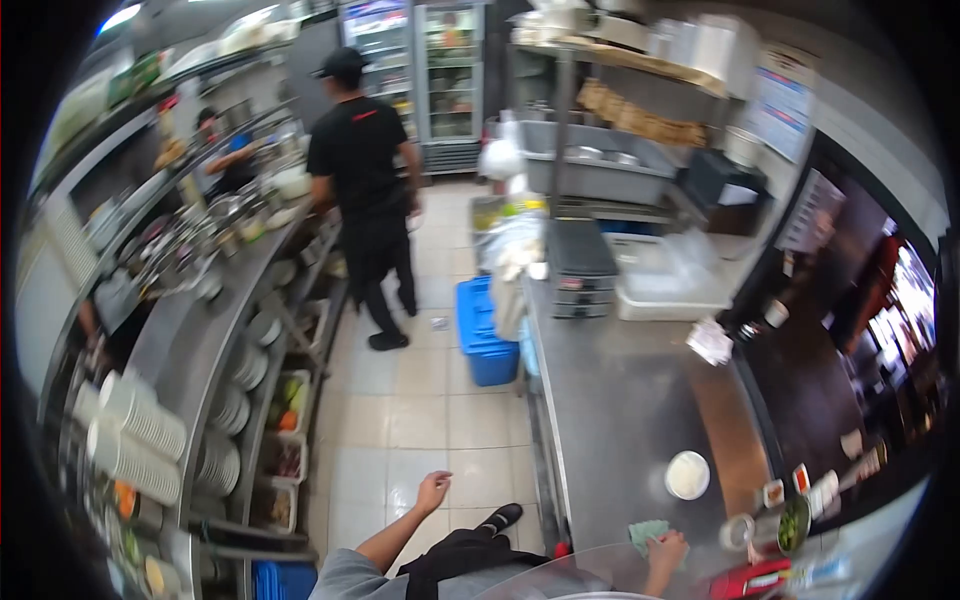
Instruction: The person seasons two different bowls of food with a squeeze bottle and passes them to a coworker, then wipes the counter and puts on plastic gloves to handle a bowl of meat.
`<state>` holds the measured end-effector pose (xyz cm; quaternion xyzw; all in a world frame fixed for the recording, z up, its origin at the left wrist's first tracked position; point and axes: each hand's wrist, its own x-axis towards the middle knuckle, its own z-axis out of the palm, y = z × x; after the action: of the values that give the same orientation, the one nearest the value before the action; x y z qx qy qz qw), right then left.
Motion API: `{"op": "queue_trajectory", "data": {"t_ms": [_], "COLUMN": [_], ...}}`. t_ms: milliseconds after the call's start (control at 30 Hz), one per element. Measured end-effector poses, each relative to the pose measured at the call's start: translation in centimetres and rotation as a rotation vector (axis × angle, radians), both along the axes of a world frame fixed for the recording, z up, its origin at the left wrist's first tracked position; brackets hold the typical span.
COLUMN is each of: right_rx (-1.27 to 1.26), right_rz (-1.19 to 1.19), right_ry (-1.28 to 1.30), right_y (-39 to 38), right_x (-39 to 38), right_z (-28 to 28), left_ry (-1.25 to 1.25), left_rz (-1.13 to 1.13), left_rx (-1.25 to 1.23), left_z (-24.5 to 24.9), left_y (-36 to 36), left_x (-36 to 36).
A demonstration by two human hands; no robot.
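Observation:
My right hand (666,552) is closed on a pale green cloth (648,536), which lies on the steel counter (620,420) near its front edge. A white round container (687,475) with white contents stands just beyond that hand. My left hand (433,492) hangs over the tiled floor, away from the counter, its fingers curled loosely and apart, holding nothing. To the right of the cloth are a small clear container (737,532) and a bowl of green pieces (794,525).
A person in black (360,170) stands in the aisle. Left shelving holds stacked white containers (135,450) and plates. A blue bin (487,335) sits beside the counter. White tray (670,300), black drawer box (582,270) and crumpled paper (710,341) lie farther back.

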<state>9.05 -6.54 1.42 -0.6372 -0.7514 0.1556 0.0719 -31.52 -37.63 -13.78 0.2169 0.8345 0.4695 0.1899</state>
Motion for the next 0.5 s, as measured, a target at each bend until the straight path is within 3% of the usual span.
{"op": "queue_trajectory", "data": {"t_ms": [100, 133, 167, 200, 233, 300, 433, 500], "right_rx": [-0.05, -0.05, -0.049, -0.049, -0.046, -0.046, -0.079, -0.135], "right_rz": [0.123, 0.179, 0.23, 0.276, 0.378, 0.572, 1.074, 1.356], "right_ry": [-0.268, -0.254, -0.239, -0.221, -0.121, 0.087, -0.207, -0.186], "right_y": [-0.5, -0.7, -1.2, -1.8, -2.1, -2.8, -7.4, -11.0], "right_x": [-2.8, -4.3, -6.1, -8.1, -10.3, -15.1, -27.3, -32.9], "right_z": [3.9, 5.2, 6.5, 7.3, 7.5, 7.4, 7.4, 8.5], "left_ry": [-0.071, -0.105, -0.308, -0.338, -0.578, -0.768, -0.772, -0.746], "left_rz": [0.282, 0.243, 0.111, -0.063, -0.126, -0.14, -0.028, 0.03], "left_rx": [-0.338, -0.588, -0.864, -1.001, -1.08, -1.01, -0.768, -0.662], "left_z": [-5.5, -7.8, -9.1, -11.4, -11.2, -10.9, -12.4, -13.0], "left_y": [-12.0, -15.9, -19.0, -22.0, -23.0, -24.1, -23.3, -22.3], "left_x": [2.0, 3.1, 4.0, 5.5, 6.8, 8.5, 8.6, 7.2]}}
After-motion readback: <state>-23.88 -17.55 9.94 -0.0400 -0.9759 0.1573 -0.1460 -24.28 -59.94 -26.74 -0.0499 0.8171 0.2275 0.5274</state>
